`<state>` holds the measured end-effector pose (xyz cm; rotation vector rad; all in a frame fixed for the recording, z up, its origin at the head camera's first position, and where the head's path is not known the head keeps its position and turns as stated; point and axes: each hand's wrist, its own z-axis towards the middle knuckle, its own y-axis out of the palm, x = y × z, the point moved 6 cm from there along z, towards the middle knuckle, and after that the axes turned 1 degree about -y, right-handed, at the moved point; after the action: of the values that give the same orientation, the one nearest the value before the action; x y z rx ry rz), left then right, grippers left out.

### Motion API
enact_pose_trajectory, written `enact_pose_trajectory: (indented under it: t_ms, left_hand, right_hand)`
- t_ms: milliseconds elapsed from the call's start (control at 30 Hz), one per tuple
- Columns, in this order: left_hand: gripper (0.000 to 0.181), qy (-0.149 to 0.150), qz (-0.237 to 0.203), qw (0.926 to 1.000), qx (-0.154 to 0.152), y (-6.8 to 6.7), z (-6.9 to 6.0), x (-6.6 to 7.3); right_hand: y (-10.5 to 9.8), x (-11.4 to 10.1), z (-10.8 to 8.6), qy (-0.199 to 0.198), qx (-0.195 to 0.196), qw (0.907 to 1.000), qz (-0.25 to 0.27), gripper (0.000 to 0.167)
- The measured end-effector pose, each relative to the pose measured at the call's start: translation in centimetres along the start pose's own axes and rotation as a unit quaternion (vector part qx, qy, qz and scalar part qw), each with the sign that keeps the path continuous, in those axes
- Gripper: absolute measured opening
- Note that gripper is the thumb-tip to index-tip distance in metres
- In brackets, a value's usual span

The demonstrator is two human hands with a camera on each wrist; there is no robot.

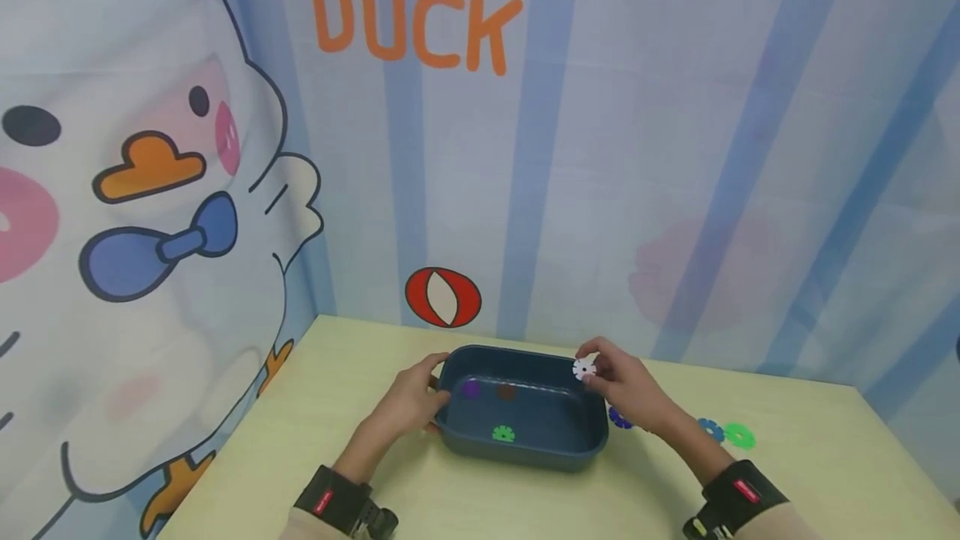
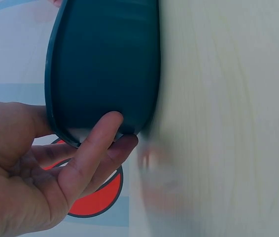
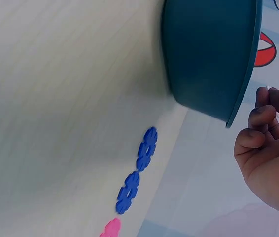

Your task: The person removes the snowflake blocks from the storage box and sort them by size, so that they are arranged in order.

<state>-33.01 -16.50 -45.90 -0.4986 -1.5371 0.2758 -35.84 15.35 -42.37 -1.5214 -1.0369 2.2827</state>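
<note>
While your right grip (image 1: 622, 382) pinches a white disc (image 1: 583, 370) at the far right corner of a blue tub (image 1: 517, 455), your left grip (image 1: 409, 398) holds the tub's left end; a slack pinch could drop the disc outside onto the table (image 1: 420, 498).

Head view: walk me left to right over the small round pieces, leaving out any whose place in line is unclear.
Purple piece in the tray → white piece in the right hand → dark blue piece → lighter blue piece → light green piece.
</note>
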Motion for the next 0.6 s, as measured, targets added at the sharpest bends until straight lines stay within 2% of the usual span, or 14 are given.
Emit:
enact_pose_trajectory:
  t_ms: [300,600]
  left_hand:
    - [0.066,-0.003,0.005,1.0000,0.006,-0.2,-0.2,0.2]
    - [0.065,-0.002,0.006,1.0000,0.007,-0.1,0.0,0.1]
  right_hand:
    - [-0.9,1.7,-1.6,0.002,0.028,0.9995,0.012,0.024]
    - [-2.3,3.3,-3.2,0.022,0.064,0.9977,0.005,0.028]
